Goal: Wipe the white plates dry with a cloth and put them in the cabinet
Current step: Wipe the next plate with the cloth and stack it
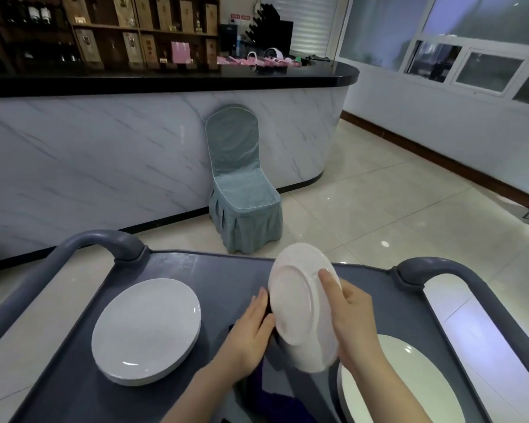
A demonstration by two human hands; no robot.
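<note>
- White plate [300, 309]: held up over the grey cart [226, 270], tilted on edge, underside and foot ring facing the camera; front face hidden.
- Right hand [355, 325]: grips the plate's right rim, one finger laid across the back, other fingers curled behind and out of sight.
- Left hand [248, 334]: fingers nearly straight and together, pressing a dark cloth [261, 389] onto the plate's left edge; can't tell if the thumb pinches. Cloth hangs below the palm, mostly covered.
- Stack of plates [147, 328]: on the cart tray, left side, count unclear.
- Another plate [403, 389]: lower right, cut off by the frame and partly under the right forearm.
- Writing: red wall signs [240, 17] and box labels on the shelves [119, 32] are too blurred to read.
- Covered chair [242, 190] stands against the marble counter [135, 148]; pink items [257, 61] on top, indistinct.
</note>
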